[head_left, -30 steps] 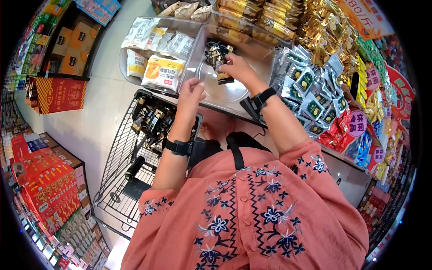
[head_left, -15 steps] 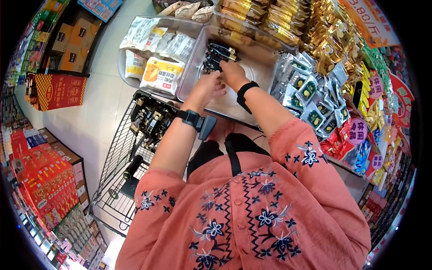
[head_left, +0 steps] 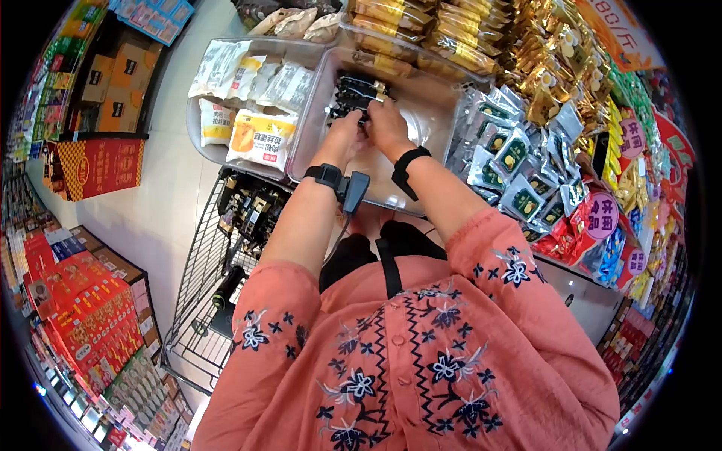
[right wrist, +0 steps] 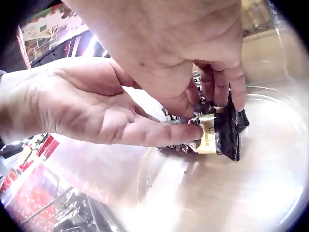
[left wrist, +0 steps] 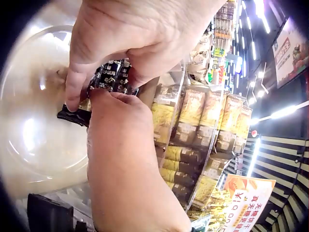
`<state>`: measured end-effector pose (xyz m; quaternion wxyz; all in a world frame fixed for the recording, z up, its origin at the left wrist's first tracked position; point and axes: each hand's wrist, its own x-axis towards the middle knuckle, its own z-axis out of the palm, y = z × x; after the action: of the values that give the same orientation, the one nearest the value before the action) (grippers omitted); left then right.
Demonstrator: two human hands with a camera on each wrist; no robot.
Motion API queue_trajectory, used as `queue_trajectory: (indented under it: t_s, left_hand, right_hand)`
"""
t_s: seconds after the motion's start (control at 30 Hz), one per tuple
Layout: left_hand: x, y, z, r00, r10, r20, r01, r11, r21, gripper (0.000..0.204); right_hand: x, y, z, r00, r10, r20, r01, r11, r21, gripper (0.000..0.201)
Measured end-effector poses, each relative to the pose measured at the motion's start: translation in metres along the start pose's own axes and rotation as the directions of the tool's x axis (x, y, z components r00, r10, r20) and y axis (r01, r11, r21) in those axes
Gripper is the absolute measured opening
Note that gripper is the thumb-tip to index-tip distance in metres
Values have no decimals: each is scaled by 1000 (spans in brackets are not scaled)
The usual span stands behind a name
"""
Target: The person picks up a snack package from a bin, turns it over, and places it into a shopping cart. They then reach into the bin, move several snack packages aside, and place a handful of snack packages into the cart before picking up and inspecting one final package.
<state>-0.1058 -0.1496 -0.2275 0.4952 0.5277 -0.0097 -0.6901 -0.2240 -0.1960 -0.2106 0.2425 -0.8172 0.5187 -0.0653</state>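
Left hand [head_left: 347, 135] moved to black packets [head_left: 353, 90] | fingers straight, touching | right hand [head_left: 387, 124] grips packets

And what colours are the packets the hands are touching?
The packets are mostly black, with a gold band showing. The right wrist view shows it best.

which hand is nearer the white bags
Left: the left hand is in the bin, just right of the white bags; the right hand is in the same bin, farther right.
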Motion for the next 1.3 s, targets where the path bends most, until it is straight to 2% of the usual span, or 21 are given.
queue_trajectory:
  t_s: [0.1,0.2,0.23,0.3,0.4,0.53,0.73,0.83,1.03,1.1,1.2,1.3]
  left_hand:
    - [0,3,2,998,-58,-27,60,995,75,33]
    - [-2,2,2,997,-58,-59,63,994,94,37]
    - [-3,1,2,997,-47,-68,53,995,86,38]
    - [1,-1,1,995,-48,-86,54,997,63,38]
    - [6,-2,-4,996,-55,-70,59,997,53,37]
    - [6,-4,-4,993,-87,-85,93,993,78,35]
    - [2,-14,2,994,42,-104,-35,997,70,33]
    - [-4,-16,8,992,70,-103,-52,986,161,32]
    - [12,-13,0,992,-50,-113,51,999,8,35]
    - [13,-15,-2,996,-31,-81,33,999,16,34]
    - [8,-17,1,997,-23,-71,26,999,38,34]
    - [3,-18,5,998,-14,-62,16,999,38,34]
  right_hand:
    - [0,2,-3,971,200,-129,-196,980,41,32]
    - [2,7,-6,897,422,-128,-397,900,181,37]
    - [6,18,2,898,438,-35,-418,877,238,39]
    - [16,42,19,884,442,154,-467,816,342,44]
    - [20,55,33,848,467,250,-529,730,433,46]
    - [23,59,39,881,405,244,-472,727,498,40]
    - [23,54,37,882,400,251,-470,690,550,37]
    - [24,65,46,882,398,253,-470,701,536,36]
    - [27,78,62,852,435,292,-524,693,495,37]
    - [29,78,67,838,454,303,-545,662,515,36]
    - [28,80,68,880,401,256,-474,695,541,36]
    - [22,74,53,833,428,349,-550,587,594,35]
